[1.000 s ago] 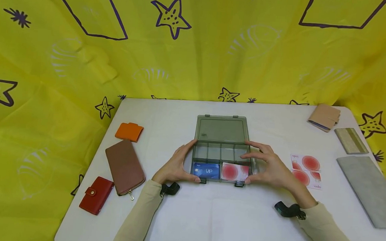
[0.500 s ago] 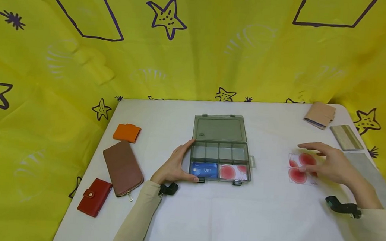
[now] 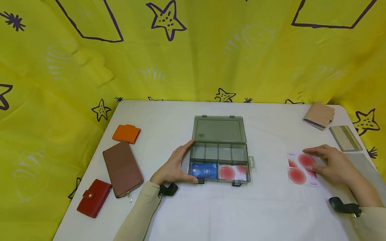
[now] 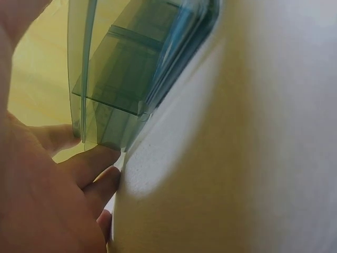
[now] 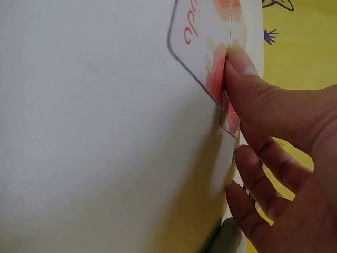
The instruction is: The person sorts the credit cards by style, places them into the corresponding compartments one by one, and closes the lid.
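Note:
A translucent grey-green compartment box (image 3: 217, 161) lies with its lid (image 3: 220, 128) folded back. Its two front compartments hold a blue VIP card (image 3: 204, 170) and a white card with red circles (image 3: 232, 173). My left hand (image 3: 173, 166) grips the box's left end, thumb at the front edge, fingers along the side. To the right, two more red-circle cards lie edge to edge: an upper card (image 3: 296, 158) and a lower card (image 3: 296, 175). My right hand (image 3: 334, 166) pinches the upper card between index finger and thumb; the thumb (image 5: 247, 79) presses at the cards' seam in the right wrist view.
At left lie an orange card holder (image 3: 126, 133), a brown zip wallet (image 3: 123, 169) and a red snap wallet (image 3: 94, 198). At right are a tan wallet (image 3: 319, 116), a gold-grey wallet (image 3: 346, 138) and a large grey flat case (image 3: 361, 164), partly behind my right arm.
My right hand has left the box's right side and moved right to the loose cards, its fingers closing on the upper one. My left hand has stayed at the box.

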The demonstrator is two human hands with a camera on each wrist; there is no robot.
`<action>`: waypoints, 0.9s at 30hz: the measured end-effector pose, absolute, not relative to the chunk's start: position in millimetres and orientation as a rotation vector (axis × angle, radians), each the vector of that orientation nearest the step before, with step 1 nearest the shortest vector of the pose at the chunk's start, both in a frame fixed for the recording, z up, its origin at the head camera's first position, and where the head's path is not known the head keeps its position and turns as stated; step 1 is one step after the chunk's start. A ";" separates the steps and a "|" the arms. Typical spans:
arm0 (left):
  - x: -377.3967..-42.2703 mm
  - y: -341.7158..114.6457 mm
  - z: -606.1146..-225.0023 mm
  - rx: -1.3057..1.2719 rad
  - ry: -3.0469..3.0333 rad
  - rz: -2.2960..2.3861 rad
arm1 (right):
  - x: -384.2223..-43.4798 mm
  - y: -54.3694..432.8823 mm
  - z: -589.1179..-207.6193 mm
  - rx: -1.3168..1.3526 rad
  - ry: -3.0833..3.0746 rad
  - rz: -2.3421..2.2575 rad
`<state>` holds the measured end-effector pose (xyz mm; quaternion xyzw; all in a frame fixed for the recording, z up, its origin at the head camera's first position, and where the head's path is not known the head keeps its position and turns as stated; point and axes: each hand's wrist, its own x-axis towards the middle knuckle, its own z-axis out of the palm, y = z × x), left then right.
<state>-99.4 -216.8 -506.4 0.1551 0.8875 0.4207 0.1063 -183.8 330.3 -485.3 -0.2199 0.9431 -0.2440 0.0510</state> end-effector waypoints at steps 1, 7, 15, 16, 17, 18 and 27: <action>-99.5 -217.1 -506.5 0.470 2.614 1.233 | -184.1 329.7 -484.8 -0.669 2.870 -0.740; -100.2 -219.9 -505.9 0.513 2.593 1.225 | -186.1 329.2 -483.1 -0.625 2.835 -0.752; -101.8 -225.0 -504.9 0.547 2.560 1.308 | -183.5 328.3 -482.9 -0.553 2.819 -0.843; -101.8 -225.4 -504.9 0.553 2.572 1.309 | -182.4 327.7 -483.3 -0.551 2.828 -0.855; -101.6 -225.6 -504.7 0.558 2.582 1.312 | -181.4 327.0 -483.4 -0.549 2.836 -0.873; -101.4 -225.7 -504.6 0.561 2.594 1.307 | -180.6 326.1 -483.6 -0.554 2.848 -0.891; -101.5 -228.7 -502.7 0.628 2.576 1.347 | -175.4 310.7 -475.1 -0.443 2.800 -1.216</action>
